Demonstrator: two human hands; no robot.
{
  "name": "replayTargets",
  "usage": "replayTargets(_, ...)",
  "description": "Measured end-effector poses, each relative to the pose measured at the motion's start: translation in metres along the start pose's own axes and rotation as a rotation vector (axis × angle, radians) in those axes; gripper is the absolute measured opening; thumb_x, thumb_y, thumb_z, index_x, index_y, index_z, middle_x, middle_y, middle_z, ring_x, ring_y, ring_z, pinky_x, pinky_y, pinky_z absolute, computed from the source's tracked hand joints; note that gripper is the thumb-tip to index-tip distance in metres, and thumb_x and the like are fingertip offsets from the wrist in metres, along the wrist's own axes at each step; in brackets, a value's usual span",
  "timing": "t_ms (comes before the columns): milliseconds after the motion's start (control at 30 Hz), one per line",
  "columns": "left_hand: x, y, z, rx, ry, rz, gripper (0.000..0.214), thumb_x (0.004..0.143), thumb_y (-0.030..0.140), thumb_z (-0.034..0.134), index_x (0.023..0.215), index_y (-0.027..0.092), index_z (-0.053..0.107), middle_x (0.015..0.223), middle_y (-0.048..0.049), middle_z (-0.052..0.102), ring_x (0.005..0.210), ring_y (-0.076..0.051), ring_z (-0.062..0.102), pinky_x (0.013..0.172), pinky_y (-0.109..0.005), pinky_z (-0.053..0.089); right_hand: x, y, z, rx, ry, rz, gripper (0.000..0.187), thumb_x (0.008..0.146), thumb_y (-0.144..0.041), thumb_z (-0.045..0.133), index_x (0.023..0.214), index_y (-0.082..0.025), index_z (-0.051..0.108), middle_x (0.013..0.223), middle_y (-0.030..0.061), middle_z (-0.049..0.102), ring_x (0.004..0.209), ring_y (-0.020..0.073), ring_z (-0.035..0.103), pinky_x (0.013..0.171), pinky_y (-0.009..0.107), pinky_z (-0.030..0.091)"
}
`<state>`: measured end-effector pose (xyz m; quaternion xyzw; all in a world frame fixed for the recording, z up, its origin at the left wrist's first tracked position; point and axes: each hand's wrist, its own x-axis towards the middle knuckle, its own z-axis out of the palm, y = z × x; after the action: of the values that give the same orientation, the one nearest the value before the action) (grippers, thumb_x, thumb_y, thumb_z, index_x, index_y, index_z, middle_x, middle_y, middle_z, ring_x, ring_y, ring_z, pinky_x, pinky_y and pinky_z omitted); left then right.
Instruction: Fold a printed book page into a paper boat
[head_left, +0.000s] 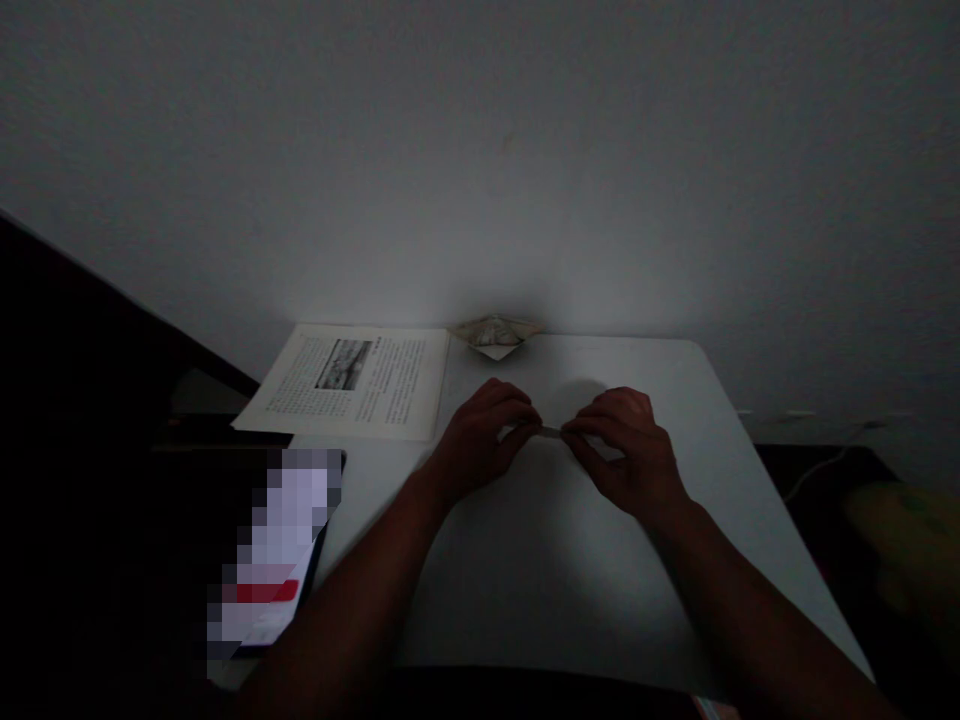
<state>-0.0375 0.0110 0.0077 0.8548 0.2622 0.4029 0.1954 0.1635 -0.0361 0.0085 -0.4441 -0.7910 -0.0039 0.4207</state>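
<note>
Between both hands, over the middle of the white table, is a small narrow piece of folded paper [551, 432]. My left hand [491, 430] pinches its left end between thumb and fingers. At the right end, the thumb and fingers of my right hand [626, 445] are closed on it too. Most of the paper is hidden by the fingertips, and the dim light hides its exact shape. Just beyond the hands, a folded paper boat [496, 337] with print on it stands against the wall; neither hand touches it.
Printed sheets [360, 385] with a picture lie at the table's back left corner. A lit phone or tablet [281, 560] with a blurred screen rests at the left edge. The wall [480, 180] borders the back of the white table [697, 400]. A pale cable [825, 462] hangs at right.
</note>
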Motion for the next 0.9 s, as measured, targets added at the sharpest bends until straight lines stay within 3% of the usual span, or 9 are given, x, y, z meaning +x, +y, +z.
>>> replayTargets(233,-0.001,0.000,-0.001,0.005,0.049,-0.023,0.007,0.085,0.020,0.056,0.083,0.015,0.061,0.082,-0.0058,0.060,0.081,-0.015,0.055,0.074,-0.030,0.049,0.002,-0.001,-0.001,0.005,-0.002,0.090,0.009,0.078,-0.021,0.063,0.086,-0.024,0.065,0.081,0.0025,0.065,0.081,0.0197,0.058,0.078,0.040,0.043)
replayTargets(367,-0.001,-0.002,-0.003,-0.022,0.047,-0.053,0.009,0.084,0.024,0.059,0.085,0.015,0.062,0.083,-0.0060,0.061,0.081,-0.015,0.058,0.073,-0.029,0.050,0.002,0.000,-0.003,0.050,0.008,0.066,0.007,0.077,-0.020,0.064,0.083,-0.024,0.065,0.077,0.0019,0.065,0.078,0.0192,0.058,0.078,0.040,0.044)
replayTargets(700,0.002,0.000,-0.014,-0.121,0.097,-0.187,0.011,0.075,0.026,0.069,0.072,0.016,0.066,0.072,-0.0025,0.064,0.066,-0.011,0.061,0.062,-0.023,0.049,0.002,0.006,-0.002,0.140,0.090,0.129,0.010,0.076,-0.024,0.069,0.084,-0.028,0.072,0.068,-0.0001,0.065,0.071,0.0178,0.061,0.070,0.039,0.050)
replayTargets(900,0.002,-0.001,-0.022,-0.245,0.054,-0.306,0.012,0.071,0.028,0.073,0.068,0.017,0.069,0.066,-0.0008,0.064,0.059,-0.010,0.058,0.057,-0.022,0.048,0.000,0.005,-0.002,0.273,0.107,0.227,0.007,0.068,-0.027,0.075,0.074,-0.028,0.073,0.070,-0.0011,0.070,0.076,0.0202,0.067,0.065,0.037,0.056)
